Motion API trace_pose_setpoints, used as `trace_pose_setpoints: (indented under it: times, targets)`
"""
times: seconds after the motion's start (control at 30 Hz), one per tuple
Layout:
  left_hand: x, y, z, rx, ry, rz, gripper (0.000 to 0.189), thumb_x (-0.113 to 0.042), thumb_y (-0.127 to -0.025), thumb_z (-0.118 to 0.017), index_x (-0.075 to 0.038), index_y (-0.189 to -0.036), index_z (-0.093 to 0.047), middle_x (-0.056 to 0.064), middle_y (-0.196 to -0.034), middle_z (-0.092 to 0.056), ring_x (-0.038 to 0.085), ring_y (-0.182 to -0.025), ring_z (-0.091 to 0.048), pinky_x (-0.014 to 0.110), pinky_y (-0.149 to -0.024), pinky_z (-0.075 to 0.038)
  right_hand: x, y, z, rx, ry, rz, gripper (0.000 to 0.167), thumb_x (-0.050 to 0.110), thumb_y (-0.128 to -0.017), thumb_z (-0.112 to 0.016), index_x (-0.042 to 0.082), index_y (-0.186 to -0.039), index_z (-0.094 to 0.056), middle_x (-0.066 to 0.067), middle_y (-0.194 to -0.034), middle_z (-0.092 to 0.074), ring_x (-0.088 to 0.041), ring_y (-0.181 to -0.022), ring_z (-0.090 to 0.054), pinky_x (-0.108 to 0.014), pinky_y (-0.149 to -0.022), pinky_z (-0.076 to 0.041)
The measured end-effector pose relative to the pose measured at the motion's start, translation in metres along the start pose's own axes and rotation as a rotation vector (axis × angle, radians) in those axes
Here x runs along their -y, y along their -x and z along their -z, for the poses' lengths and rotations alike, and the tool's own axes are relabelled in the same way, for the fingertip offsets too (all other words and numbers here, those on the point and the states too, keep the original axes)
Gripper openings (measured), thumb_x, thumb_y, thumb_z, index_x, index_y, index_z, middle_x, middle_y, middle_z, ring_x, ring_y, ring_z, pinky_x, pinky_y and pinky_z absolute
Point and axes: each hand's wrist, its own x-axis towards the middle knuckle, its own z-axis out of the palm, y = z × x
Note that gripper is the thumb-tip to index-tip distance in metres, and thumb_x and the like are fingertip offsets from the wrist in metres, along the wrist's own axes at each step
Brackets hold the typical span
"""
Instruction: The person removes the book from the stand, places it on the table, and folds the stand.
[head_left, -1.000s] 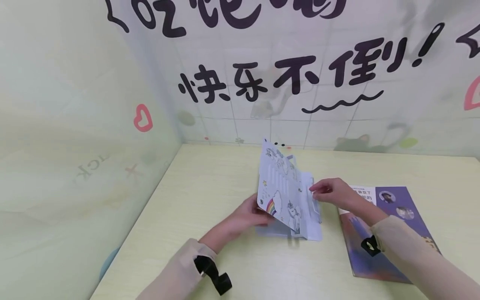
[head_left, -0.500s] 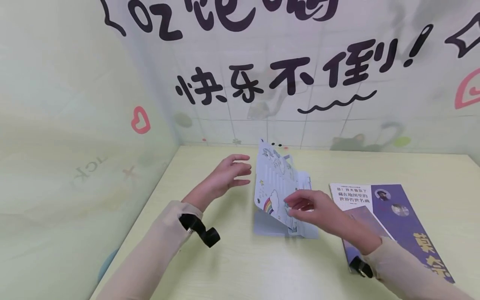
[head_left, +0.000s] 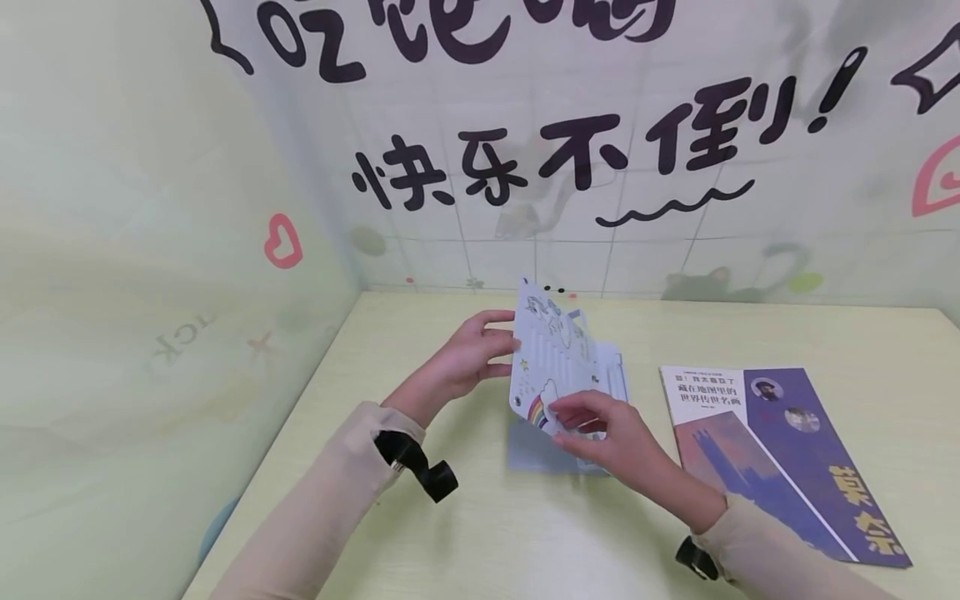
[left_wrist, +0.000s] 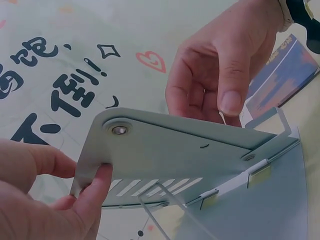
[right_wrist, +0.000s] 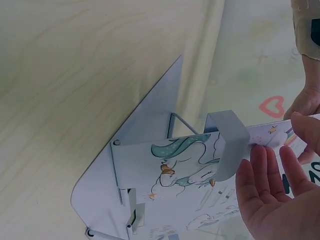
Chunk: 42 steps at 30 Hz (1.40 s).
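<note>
The book stand (head_left: 546,333) before you is pale lilac-white, printed with thin dark outlines: a unicorn (right_wrist: 187,172) touched with teal and orange, a yellow star (head_left: 524,365), and a rainbow (head_left: 537,412) beside a white cloud (head_left: 550,396). Your left wrist view shows its reverse as plain blue-grey; in your right wrist view, the clip (right_wrist: 234,145) is plain pale grey. Your book (head_left: 806,467) is purple-blue with yellow characters, a white block with dark lettering and a pink-to-blue picture. Your sleeves (head_left: 311,508) are beige, the straps (head_left: 401,450) black. Your bench (head_left: 427,333) is pale yellow with faint wood grain; the whitish wall (head_left: 435,258) carries grey grid lines, black lettering and pink hearts (head_left: 270,247).
</note>
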Motion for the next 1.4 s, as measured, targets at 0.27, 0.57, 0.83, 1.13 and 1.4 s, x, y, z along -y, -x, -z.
trace_pose_setpoints:
  times: [0.27,0.57,0.83,1.13,1.4]
  targets:
    - [-0.003,0.002,-0.009,-0.011,0.045,-0.013,0.050,0.003,-0.089,-0.051,-0.004,-0.135,-0.035,0.020,-0.122,-0.051,0.028,-0.105,-0.056,0.033,-0.075,-0.053,0.001,0.005,0.003,-0.038,0.004,0.017,0.027,0.012,-0.079,-0.072,0.002,-0.103,-0.064,-0.005,-0.097,-0.063,-0.019,-0.086,-0.061,-0.032,-0.075,-0.052]
    - [-0.011,0.002,-0.026,0.016,0.046,-0.057,0.051,0.001,-0.090,-0.053,-0.006,-0.137,-0.036,0.019,-0.126,-0.047,0.026,-0.105,-0.055,0.034,-0.079,-0.052,0.001,0.009,0.010,-0.103,0.036,0.086,0.024,0.009,-0.079,-0.071,0.004,-0.101,-0.062,-0.003,-0.091,-0.064,-0.017,-0.082,-0.061,-0.031,-0.072,-0.052]
    - [-0.017,0.000,-0.046,0.064,0.050,-0.085,0.055,0.003,-0.089,-0.054,-0.007,-0.139,-0.035,0.021,-0.128,-0.046,0.031,-0.111,-0.052,0.038,-0.085,-0.049,-0.006,0.014,0.018,-0.150,0.041,0.113,0.029,0.002,-0.078,-0.070,0.002,-0.104,-0.058,-0.004,-0.091,-0.062,-0.014,-0.082,-0.060,-0.031,-0.072,-0.053]
    - [-0.020,-0.004,-0.066,0.094,0.050,-0.102,0.060,0.002,-0.086,-0.059,-0.008,-0.140,-0.034,0.019,-0.129,-0.043,0.029,-0.108,-0.054,0.035,-0.084,-0.050,-0.008,0.023,0.027,-0.190,0.019,0.155,0.032,-0.001,-0.078,-0.069,-0.001,-0.107,-0.055,-0.009,-0.092,-0.061,-0.014,-0.082,-0.059,-0.028,-0.071,-0.053]
    - [-0.020,-0.009,-0.081,0.103,0.074,-0.107,0.060,0.002,-0.084,-0.062,-0.009,-0.138,-0.039,0.013,-0.120,-0.048,0.026,-0.100,-0.058,0.034,-0.081,-0.051,-0.009,0.027,0.031,-0.228,-0.027,0.121,0.036,-0.005,-0.075,-0.070,-0.006,-0.106,-0.051,-0.014,-0.090,-0.058,-0.012,-0.080,-0.058,-0.023,-0.070,-0.052]
